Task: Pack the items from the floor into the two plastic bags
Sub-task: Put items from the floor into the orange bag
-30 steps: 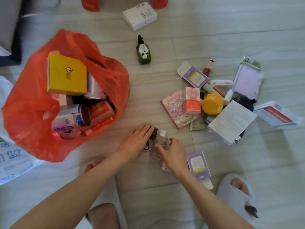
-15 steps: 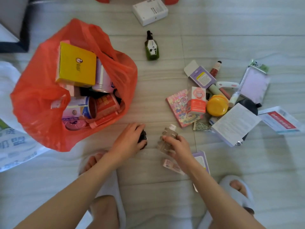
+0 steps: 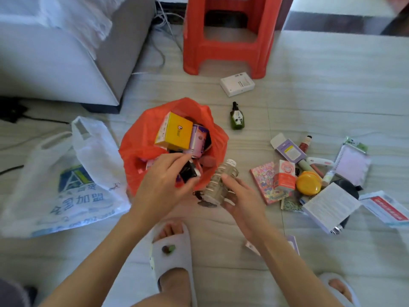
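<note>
My left hand [image 3: 162, 185] holds a small black item [image 3: 188, 171] over the mouth of the red plastic bag [image 3: 141, 138]. That bag holds a yellow box [image 3: 174, 131] and several other packages. Just right of the bag's rim, my right hand [image 3: 240, 196] grips a clear ribbed bottle [image 3: 221, 182] with a white cap, lifted off the floor. A white plastic bag [image 3: 73, 173] with blue print lies flat to the left. Loose items lie on the floor at right: a pink booklet [image 3: 263, 182], an orange box [image 3: 284, 176], a yellow round tin [image 3: 308, 182], a purple box [image 3: 288, 150].
A green pump bottle [image 3: 237, 117] and a white box [image 3: 237, 84] lie beyond the red bag. A red plastic stool [image 3: 230, 36] stands at the back, a grey sofa [image 3: 66, 58] at left with cables beside it. My slippered feet [image 3: 170, 247] are below the hands.
Both hands rose from the floor toward the red bag, the left with the black item, the right with the clear bottle. My head lifted, showing stool, sofa and white bag.
</note>
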`<act>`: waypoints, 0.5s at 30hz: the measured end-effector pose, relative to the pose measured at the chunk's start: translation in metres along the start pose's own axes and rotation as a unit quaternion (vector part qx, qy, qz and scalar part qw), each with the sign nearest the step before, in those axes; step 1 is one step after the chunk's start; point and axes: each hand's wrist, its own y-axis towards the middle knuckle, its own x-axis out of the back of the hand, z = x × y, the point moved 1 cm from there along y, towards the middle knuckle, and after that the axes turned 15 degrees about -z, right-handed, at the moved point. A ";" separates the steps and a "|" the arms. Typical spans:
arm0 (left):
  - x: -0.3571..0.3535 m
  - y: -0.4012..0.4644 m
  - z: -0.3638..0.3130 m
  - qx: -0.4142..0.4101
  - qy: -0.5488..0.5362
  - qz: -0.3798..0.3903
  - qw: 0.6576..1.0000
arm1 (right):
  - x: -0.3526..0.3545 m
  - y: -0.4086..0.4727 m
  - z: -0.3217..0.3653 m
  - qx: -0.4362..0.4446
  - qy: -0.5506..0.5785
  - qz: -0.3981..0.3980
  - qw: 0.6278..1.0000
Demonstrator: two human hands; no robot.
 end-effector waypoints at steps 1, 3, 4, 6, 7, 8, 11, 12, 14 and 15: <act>0.006 0.005 0.005 0.009 0.008 -0.013 1.000 | -0.011 -0.003 0.002 -0.002 -0.003 0.012 1.000; 0.012 0.016 0.015 0.034 0.016 -0.019 0.999 | -0.034 -0.005 0.004 -0.008 -0.030 0.025 0.999; 0.013 0.022 0.019 0.050 0.014 -0.021 0.998 | -0.045 -0.003 0.004 -0.007 -0.046 0.017 0.999; 0.014 0.035 0.025 0.077 0.002 -0.032 0.997 | -0.062 0.005 0.003 0.005 -0.077 -0.019 0.997; 0.015 0.041 0.025 0.089 -0.008 -0.038 0.995 | -0.068 0.011 0.003 0.008 -0.084 -0.037 0.996; 0.015 0.049 0.025 0.099 -0.022 -0.047 0.994 | -0.073 0.016 0.004 0.007 -0.082 -0.051 0.995; 0.017 0.069 0.021 0.109 -0.056 -0.087 0.989 | -0.083 0.027 0.009 -0.003 -0.054 -0.066 0.996; 0.017 0.074 0.020 0.108 -0.066 -0.098 0.987 | -0.085 0.028 0.011 -0.002 -0.049 -0.072 0.996; 0.015 0.080 0.018 0.113 -0.082 -0.111 0.984 | -0.086 0.033 0.011 0.007 -0.043 -0.093 0.995; 0.013 0.080 0.019 0.120 -0.092 -0.110 0.982 | -0.085 0.036 0.009 0.011 -0.037 -0.106 0.994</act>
